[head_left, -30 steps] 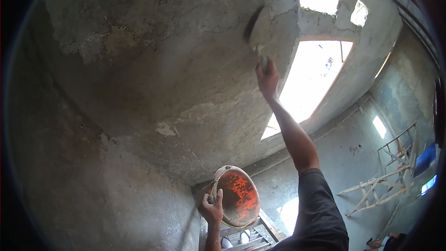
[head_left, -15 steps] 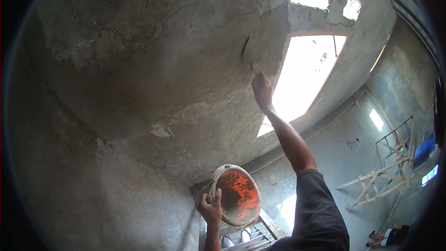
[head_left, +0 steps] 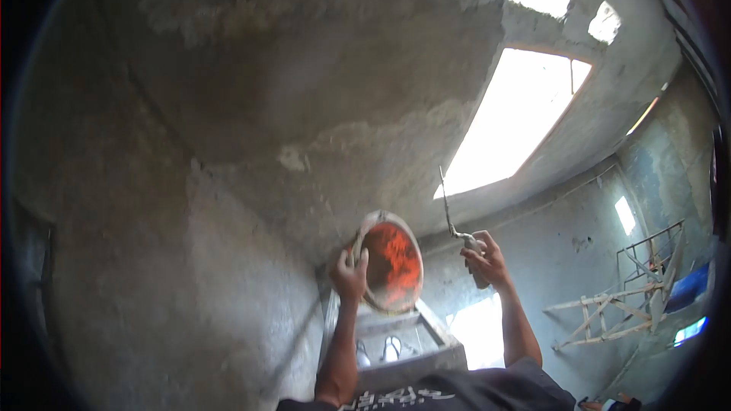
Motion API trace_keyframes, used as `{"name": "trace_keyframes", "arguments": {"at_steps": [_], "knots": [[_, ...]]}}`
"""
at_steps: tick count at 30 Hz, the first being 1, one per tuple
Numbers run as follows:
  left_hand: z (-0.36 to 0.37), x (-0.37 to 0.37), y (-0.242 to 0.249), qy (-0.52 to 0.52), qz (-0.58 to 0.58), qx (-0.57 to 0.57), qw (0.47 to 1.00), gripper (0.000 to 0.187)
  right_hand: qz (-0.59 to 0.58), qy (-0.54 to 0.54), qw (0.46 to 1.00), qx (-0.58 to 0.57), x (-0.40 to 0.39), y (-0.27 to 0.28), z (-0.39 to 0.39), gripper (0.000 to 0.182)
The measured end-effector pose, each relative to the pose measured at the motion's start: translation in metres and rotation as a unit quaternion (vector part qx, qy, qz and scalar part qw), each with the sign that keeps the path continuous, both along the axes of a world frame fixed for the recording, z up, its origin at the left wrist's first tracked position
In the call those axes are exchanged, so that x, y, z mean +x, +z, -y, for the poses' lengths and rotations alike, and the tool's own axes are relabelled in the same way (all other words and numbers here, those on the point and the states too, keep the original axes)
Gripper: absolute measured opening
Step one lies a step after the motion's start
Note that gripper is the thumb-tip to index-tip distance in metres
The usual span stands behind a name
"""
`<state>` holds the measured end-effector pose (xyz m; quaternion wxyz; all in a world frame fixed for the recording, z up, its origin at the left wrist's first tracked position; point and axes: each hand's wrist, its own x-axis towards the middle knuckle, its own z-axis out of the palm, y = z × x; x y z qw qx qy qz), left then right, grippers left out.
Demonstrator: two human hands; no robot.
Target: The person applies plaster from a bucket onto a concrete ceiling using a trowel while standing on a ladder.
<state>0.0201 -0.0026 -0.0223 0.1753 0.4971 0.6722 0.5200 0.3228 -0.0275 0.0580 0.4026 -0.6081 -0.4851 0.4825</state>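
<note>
My left hand (head_left: 349,278) grips the rim of a bucket (head_left: 394,262) at the bottom centre; its inside is orange, smeared with grey mortar. To the right of the bucket, my right hand (head_left: 484,260) is closed around the handle of a trowel (head_left: 446,202). The thin blade stands nearly upright, seen edge-on, apart from both wall and bucket. Beyond lies the rough grey plastered wall (head_left: 304,91).
A bright window opening (head_left: 518,118) cuts through the wall, with smaller holes above it. Below the bucket are my feet (head_left: 391,348) on a framed platform (head_left: 445,332). A wooden scaffold (head_left: 613,308) stands at the right. Part of another person shows at the lower right.
My right hand has come down from the wall with the trowel to beside the bucket. My left hand and the bucket appear higher in the view, which has also shifted.
</note>
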Motion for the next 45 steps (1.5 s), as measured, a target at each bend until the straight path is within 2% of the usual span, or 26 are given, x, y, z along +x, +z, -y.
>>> {"name": "trace_keyframes", "arguments": {"at_steps": [2,3,5,6,8,11,12,15,20,24,26,31,33,34,37,39,45], "knots": [[0.002,-0.008,0.021,-0.025,0.026,-0.001,0.999,0.044,0.039,0.020,0.996,-0.081,-0.004,0.020,0.042,0.040],[0.007,-0.013,0.030,-0.036,0.040,-0.005,0.999,0.045,0.134,0.051,0.989,-0.021,-0.006,0.017,0.060,0.039],[0.014,-0.026,0.051,-0.058,0.040,0.009,0.997,0.046,0.288,0.122,0.949,0.028,-0.010,0.016,0.084,0.038],[0.018,-0.033,0.063,-0.058,0.032,-0.002,0.998,0.046,0.279,0.125,0.952,0.019,-0.020,0.027,0.092,0.038],[0.030,-0.046,0.083,-0.092,0.099,0.016,0.991,0.042,0.191,0.078,0.967,-0.149,-0.047,0.050,0.105,0.037],[0.049,-0.068,0.109,-0.133,0.090,-0.010,0.987,0.035,0.114,0.094,0.973,-0.177,-0.062,0.049,0.109,0.037],[0.055,-0.065,0.125,-0.152,0.128,0.010,0.980,0.031,0.108,0.093,0.974,-0.179,-0.065,0.044,0.108,0.037],[0.078,-0.076,0.154,-0.174,0.113,-0.007,0.978,0.029,0.181,0.164,0.970,0.005,-0.080,0.023,0.103,0.040],[0.088,-0.076,0.170,-0.172,0.097,0.010,0.980,0.028,0.305,0.124,0.944,0.022,-0.127,0.017,0.087,0.037],[0.097,-0.069,0.198,-0.176,0.061,-0.026,0.982,0.031,0.316,0.160,0.935,-0.007,-0.144,0.033,0.092,0.035],[0.097,-0.068,0.201,-0.186,-0.028,-0.017,0.982,0.034,0.301,0.215,0.929,0.011,-0.142,0.041,0.091,0.026],[0.098,-0.064,0.205,-0.211,-0.030,-0.038,0.976,0.037,0.277,0.279,0.918,0.052,-0.143,0.023,0.100,0.021],[0.095,-0.059,0.208,-0.228,-0.050,-0.033,0.972,0.038,0.151,0.271,0.947,0.088,-0.137,0.023,0.101,0.024],[0.096,-0.056,0.210,-0.238,-0.043,-0.032,0.970,0.038,0.146,0.267,0.949,0.084,-0.136,0.022,0.103,0.024],[0.095,-0.053,0.208,-0.256,-0.029,-0.032,0.966,0.039,0.111,0.260,0.959,0.008,-0.138,0.020,0.100,0.025],[0.096,-0.054,0.208,-0.266,-0.022,-0.038,0.963,0.039,0.037,0.282,0.944,-0.167,-0.136,0.027,0.101,0.030],[0.100,-0.054,0.203,-0.276,0.016,-0.006,0.961,0.038,-0.078,0.250,0.947,-0.188,-0.130,0.033,0.113,0.038]]}}
